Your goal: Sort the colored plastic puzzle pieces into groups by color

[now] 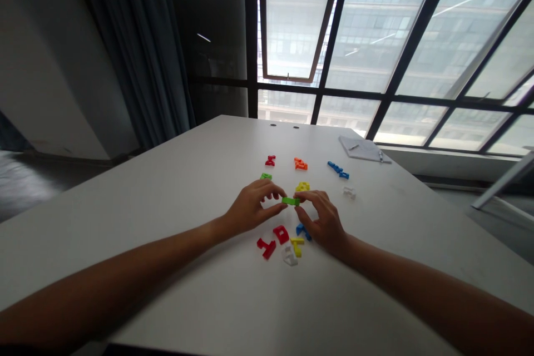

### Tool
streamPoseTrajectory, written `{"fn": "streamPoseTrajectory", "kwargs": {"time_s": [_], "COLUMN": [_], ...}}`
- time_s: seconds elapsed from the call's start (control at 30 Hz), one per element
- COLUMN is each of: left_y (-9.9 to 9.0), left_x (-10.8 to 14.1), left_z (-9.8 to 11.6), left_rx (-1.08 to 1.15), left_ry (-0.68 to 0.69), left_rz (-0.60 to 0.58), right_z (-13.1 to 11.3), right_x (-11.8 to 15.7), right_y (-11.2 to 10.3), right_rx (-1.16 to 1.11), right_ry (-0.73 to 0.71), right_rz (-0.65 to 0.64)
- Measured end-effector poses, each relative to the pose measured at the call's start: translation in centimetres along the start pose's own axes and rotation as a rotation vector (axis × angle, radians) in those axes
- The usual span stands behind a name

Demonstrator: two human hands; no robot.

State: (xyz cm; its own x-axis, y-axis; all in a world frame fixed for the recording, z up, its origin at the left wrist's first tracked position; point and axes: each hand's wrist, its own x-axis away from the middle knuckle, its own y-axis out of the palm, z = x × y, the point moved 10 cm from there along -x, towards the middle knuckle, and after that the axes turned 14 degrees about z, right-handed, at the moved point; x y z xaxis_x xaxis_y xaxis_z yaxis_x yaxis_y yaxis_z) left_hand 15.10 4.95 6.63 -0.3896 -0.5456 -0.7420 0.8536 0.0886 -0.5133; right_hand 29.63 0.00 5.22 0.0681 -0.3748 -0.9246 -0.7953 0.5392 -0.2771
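Note:
A small green piece point(291, 201) is pinched between both hands above the white table point(200, 178). My left hand point(254, 204) grips its left end with thumb and fingertips, and my right hand point(320, 212) grips its right end. Just behind them lie another green piece point(266, 176) and a yellow one point(303, 186). Nearer to me is a loose group: two red pieces point(281, 234) point(266, 248), a yellow piece point(297, 246), a white piece point(289, 256) and a blue piece point(302, 231), partly hidden by my right hand.
Farther back lie red pieces point(270, 161), orange pieces point(300, 164) and a row of blue pieces point(338, 170). A white piece point(349, 193) is at the right. Paper point(365, 150) with pens rests near the table's right edge, below large windows.

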Motion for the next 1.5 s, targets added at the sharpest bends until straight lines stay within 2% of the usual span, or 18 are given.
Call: {"fn": "streamPoseTrajectory", "kwargs": {"time_s": [0.13,0.23,0.3,0.43,0.5,0.57,0.7,0.87,1.03,1.1,1.3,1.4,1.5], "left_y": [-2.4,-3.8,-3.5,-1.5,-0.9,-0.8,-1.0,-0.8,-0.6,-0.2,2.0,2.9,3.5], "left_x": [-1.0,-1.6,-1.5,-0.3,0.2,0.4,0.4,0.3,-0.3,-0.3,1.1,2.0,2.7], "left_z": [-0.9,-3.7,-6.6,-11.7,-13.2,-13.7,-12.6,-10.6,-7.3,-5.5,0.2,1.1,0.5], "left_rx": [-0.081,-0.185,-0.247,-0.310,-0.342,-0.367,-0.384,-0.402,-0.304,-0.205,0.030,0.050,0.042], "left_ry": [0.039,0.037,-0.008,-0.087,-0.138,-0.178,-0.186,-0.122,-0.011,0.016,0.128,0.149,0.108], "left_rz": [0.130,0.148,0.068,-0.135,-0.166,-0.147,-0.113,-0.126,-0.139,-0.189,-0.461,-0.551,-0.612], "right_z": [0.6,0.9,1.0,0.9,0.8,0.7,0.5,0.3,0.2,0.3,0.4,0.5,0.7], "right_x": [0.2,0.3,0.3,0.3,0.4,0.5,0.5,0.5,0.5,0.4,0.4,0.4,0.4], "right_y": [0.1,0.2,0.3,0.8,1.2,1.4,1.7,1.8,1.7,1.6,1.5,1.4,1.4], "right_rx": [0.010,0.008,0.018,0.025,0.018,0.010,-0.004,-0.014,-0.019,-0.018,0.002,0.006,0.005], "right_ry": [0.069,0.102,0.112,0.097,0.081,0.070,0.058,0.039,0.032,0.037,0.055,0.053,0.063], "right_rz": [-0.004,-0.010,-0.020,-0.072,-0.099,-0.114,-0.128,-0.150,-0.141,-0.130,-0.133,-0.124,-0.120]}}
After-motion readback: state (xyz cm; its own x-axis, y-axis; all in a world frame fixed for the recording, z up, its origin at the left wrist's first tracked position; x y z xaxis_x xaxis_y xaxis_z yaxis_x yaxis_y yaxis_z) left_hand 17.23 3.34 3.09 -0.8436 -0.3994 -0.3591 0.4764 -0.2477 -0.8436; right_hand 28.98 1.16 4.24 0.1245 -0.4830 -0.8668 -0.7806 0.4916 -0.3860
